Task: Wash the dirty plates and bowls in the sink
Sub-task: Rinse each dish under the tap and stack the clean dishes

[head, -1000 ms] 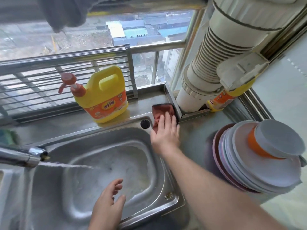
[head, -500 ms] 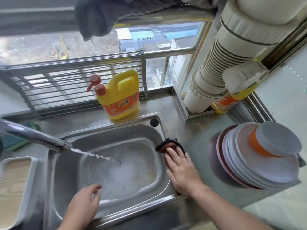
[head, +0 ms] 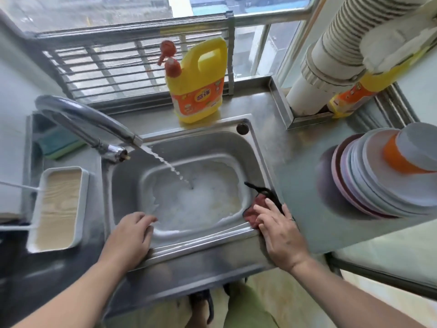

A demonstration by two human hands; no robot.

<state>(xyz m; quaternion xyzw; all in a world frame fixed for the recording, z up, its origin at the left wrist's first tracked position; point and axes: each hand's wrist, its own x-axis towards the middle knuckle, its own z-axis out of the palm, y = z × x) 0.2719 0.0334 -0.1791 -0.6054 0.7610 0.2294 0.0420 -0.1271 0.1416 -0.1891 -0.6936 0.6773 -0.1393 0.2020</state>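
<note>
— What do your hands have?

— My right hand [head: 281, 235], lower right of centre, presses a dark red cloth [head: 254, 209] onto the right rim of the stainless steel sink [head: 250, 147] with fingers nearly straight. My left hand [head: 128, 235], lower centre, rests on the front rim, fingers loosely bent, holding nothing.

— And the dishes?

— The stack of pale plates [head: 378, 185], an orange bowl [head: 397, 159] upside down on top, sits at the right edge. The chrome tap [head: 87, 124] pours into foamy water at centre.
</note>
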